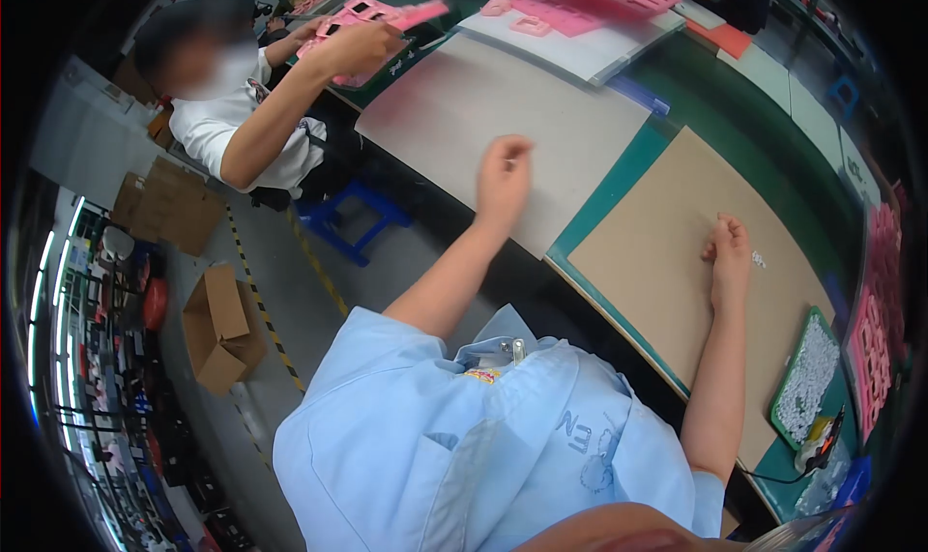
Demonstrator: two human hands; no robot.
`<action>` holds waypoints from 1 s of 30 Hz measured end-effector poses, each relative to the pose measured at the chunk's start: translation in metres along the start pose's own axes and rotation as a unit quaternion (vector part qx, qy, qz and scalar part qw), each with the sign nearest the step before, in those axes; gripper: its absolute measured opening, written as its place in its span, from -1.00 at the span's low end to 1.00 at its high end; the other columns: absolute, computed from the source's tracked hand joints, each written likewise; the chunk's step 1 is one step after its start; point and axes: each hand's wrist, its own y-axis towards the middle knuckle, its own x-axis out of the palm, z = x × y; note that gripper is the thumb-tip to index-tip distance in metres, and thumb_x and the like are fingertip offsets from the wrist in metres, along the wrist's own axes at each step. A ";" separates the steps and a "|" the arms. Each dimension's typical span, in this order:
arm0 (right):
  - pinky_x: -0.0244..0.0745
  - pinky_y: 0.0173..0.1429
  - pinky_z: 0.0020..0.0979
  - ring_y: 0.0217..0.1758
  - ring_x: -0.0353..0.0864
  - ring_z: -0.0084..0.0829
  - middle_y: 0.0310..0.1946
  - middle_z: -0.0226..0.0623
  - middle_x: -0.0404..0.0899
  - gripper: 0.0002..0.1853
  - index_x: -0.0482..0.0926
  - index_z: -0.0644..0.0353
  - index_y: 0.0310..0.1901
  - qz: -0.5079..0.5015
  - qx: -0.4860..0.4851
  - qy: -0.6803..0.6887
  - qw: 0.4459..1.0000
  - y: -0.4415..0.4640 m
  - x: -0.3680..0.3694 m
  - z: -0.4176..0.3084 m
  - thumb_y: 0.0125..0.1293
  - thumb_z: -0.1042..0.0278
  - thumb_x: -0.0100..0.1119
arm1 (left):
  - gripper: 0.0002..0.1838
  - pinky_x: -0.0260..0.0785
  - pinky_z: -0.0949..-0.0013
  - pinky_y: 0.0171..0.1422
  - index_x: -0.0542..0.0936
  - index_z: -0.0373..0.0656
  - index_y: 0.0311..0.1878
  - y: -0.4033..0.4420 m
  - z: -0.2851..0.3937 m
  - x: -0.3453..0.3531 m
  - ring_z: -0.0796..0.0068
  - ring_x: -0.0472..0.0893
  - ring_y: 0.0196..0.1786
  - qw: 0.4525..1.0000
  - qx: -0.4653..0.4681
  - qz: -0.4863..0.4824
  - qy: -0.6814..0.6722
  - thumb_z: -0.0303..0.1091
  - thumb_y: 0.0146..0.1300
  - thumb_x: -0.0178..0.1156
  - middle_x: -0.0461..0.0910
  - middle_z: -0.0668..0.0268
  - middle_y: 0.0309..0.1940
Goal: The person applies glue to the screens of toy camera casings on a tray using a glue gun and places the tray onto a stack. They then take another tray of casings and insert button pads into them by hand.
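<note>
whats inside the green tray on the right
The green tray holds a spread of small whitish pieces, too small to tell exactly what they are. They cover most of its floor, so anything beneath them can't be seen.

One loose cluster of small white pieces (759, 259), individual shapes too small to tell, lay just beside the right hand (732, 247) on a flat, rectangular brown board (657, 243). One shallow, rectangular green tray (793, 366), filled with similar white bits (812, 373), stood near that board's far-right end. One flat, pale grey sheet (435, 117) lay beneath the left hand (505, 180), contact unclear.
</note>
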 end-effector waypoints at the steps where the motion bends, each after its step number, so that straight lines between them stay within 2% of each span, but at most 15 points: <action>1: 0.30 -0.36 -0.63 -0.48 0.32 -0.69 -0.51 -0.54 0.36 -0.79 0.46 0.18 -0.10 -0.004 0.003 0.006 1.000 -0.001 -0.001 -0.001 0.38 0.23 0.05 | -0.86 0.33 0.51 -0.08 0.50 -0.20 -0.13 -0.003 -0.002 -0.011 0.57 0.47 -0.20 0.999 0.015 0.024 0.042 -0.55 0.27 0.04 0.51 0.34 -0.22; 3: 0.27 -0.37 -0.62 -0.50 0.30 -0.68 -0.55 -0.55 0.35 -0.79 0.48 0.17 -0.14 -0.013 0.007 0.018 1.000 0.000 -0.001 -0.003 0.39 0.20 0.04 | -0.86 0.34 0.44 -0.06 0.51 -0.21 -0.15 -0.011 -0.006 -0.028 0.45 0.49 -0.14 0.989 0.049 0.071 0.124 -0.54 0.24 0.05 0.51 0.25 -0.21; 6: 0.26 -0.36 -0.62 -0.49 0.30 -0.68 -0.55 -0.54 0.36 -0.80 0.50 0.17 -0.18 -0.003 0.028 -0.032 0.999 -0.003 0.004 -0.009 0.40 0.21 0.04 | -0.84 0.34 0.40 -0.02 0.51 -0.21 -0.14 -0.033 -0.019 -0.046 0.37 0.49 -0.13 0.970 0.108 0.070 0.206 -0.54 0.21 0.07 0.48 0.22 -0.18; 7: 0.26 -0.36 -0.62 -0.49 0.30 -0.68 -0.55 -0.53 0.36 -0.80 0.50 0.17 -0.18 -0.008 0.026 -0.036 0.999 -0.003 0.004 -0.008 0.40 0.22 0.04 | -0.83 0.33 0.34 0.02 0.49 -0.22 -0.13 -0.043 -0.019 -0.050 0.27 0.47 -0.10 0.974 0.093 0.057 0.199 -0.55 0.19 0.09 0.46 0.18 -0.17; 10: 0.25 -0.36 -0.62 -0.49 0.30 -0.69 -0.54 -0.53 0.37 -0.80 0.50 0.19 -0.18 -0.018 0.019 -0.052 0.998 -0.003 0.005 -0.007 0.39 0.22 0.04 | -0.79 0.27 0.26 0.11 0.46 -0.22 -0.10 -0.067 -0.031 -0.060 0.19 0.42 -0.03 0.953 0.153 0.021 0.260 -0.55 0.17 0.11 0.43 0.16 -0.14; 12: 0.25 -0.35 -0.62 -0.49 0.30 -0.69 -0.53 -0.52 0.39 -0.79 0.51 0.21 -0.18 -0.021 0.014 -0.068 0.997 -0.005 0.006 -0.008 0.38 0.23 0.04 | -0.76 0.25 0.30 0.11 0.44 -0.23 -0.09 -0.077 -0.031 -0.062 0.23 0.39 -0.02 0.939 0.176 0.018 0.294 -0.54 0.16 0.15 0.39 0.15 -0.10; 15: 0.26 -0.35 -0.61 -0.47 0.33 -0.69 -0.52 -0.52 0.41 -0.79 0.51 0.23 -0.16 -0.041 -0.004 -0.092 0.995 -0.014 0.020 -0.007 0.37 0.25 0.05 | -0.66 0.15 0.27 0.20 0.37 -0.24 -0.01 -0.082 -0.033 -0.061 0.21 0.33 0.05 0.926 0.182 0.034 0.328 -0.52 0.14 0.19 0.32 0.12 -0.02; 20: 0.37 -0.24 -0.56 -0.36 0.43 -0.63 -0.40 -0.46 0.50 -0.76 0.53 0.20 -0.09 -0.254 0.020 -0.183 0.950 -0.029 0.082 -0.029 0.38 0.23 0.03 | -0.49 0.04 0.20 0.29 0.25 -0.24 0.13 -0.081 -0.047 -0.062 0.19 0.27 0.16 0.927 0.156 0.100 0.325 -0.49 0.13 0.20 0.25 0.10 0.11; 22: 0.44 -0.10 -0.54 -0.27 0.47 -0.60 -0.23 -0.36 0.53 -0.68 0.49 0.25 0.02 -0.331 0.130 -0.089 0.930 -0.029 0.111 -0.037 0.36 0.22 0.05 | -0.44 0.02 0.19 0.33 0.21 -0.25 0.19 -0.077 -0.052 -0.062 0.20 0.25 0.22 0.941 0.125 0.129 0.286 -0.48 0.14 0.20 0.23 0.11 0.17; 23: 0.45 -0.10 -0.54 -0.25 0.47 -0.59 -0.23 -0.36 0.52 -0.68 0.48 0.27 0.02 -0.331 0.143 -0.045 0.932 -0.028 0.125 -0.037 0.35 0.23 0.07 | -0.42 0.00 0.20 0.35 0.20 -0.26 0.22 -0.075 -0.050 -0.062 0.21 0.23 0.25 0.951 0.108 0.107 0.268 -0.48 0.15 0.19 0.22 0.11 0.20; 25: 0.45 -0.10 -0.55 -0.23 0.46 -0.58 -0.24 -0.35 0.49 -0.66 0.48 0.31 0.00 -0.329 0.168 0.047 0.928 -0.027 0.155 -0.032 0.32 0.25 0.11 | -0.39 -0.03 0.21 0.39 0.17 -0.29 0.27 -0.072 -0.046 -0.063 0.25 0.21 0.31 0.968 0.073 0.061 0.233 -0.47 0.18 0.17 0.19 0.11 0.27; 28: 0.46 0.04 -0.50 -0.12 0.49 -0.51 -0.10 -0.25 0.49 -0.60 0.42 0.34 0.07 -0.302 0.207 0.060 0.929 -0.020 0.197 -0.029 0.32 0.23 0.14 | -0.39 -0.07 0.21 0.45 0.19 -0.32 0.27 -0.077 -0.036 -0.057 0.11 0.20 0.35 0.980 0.056 0.046 0.187 -0.55 0.13 0.12 0.20 -0.01 0.27; 30: 0.48 0.01 -0.48 -0.15 0.51 -0.48 -0.15 -0.23 0.50 -0.64 0.45 0.34 0.00 -0.250 0.203 0.103 0.941 -0.014 0.223 -0.015 0.31 0.24 0.15 | -0.42 -0.06 0.22 0.45 0.22 -0.31 0.26 -0.078 -0.038 -0.053 0.12 0.19 0.37 0.984 0.071 0.043 0.156 -0.56 0.14 0.11 0.22 0.00 0.27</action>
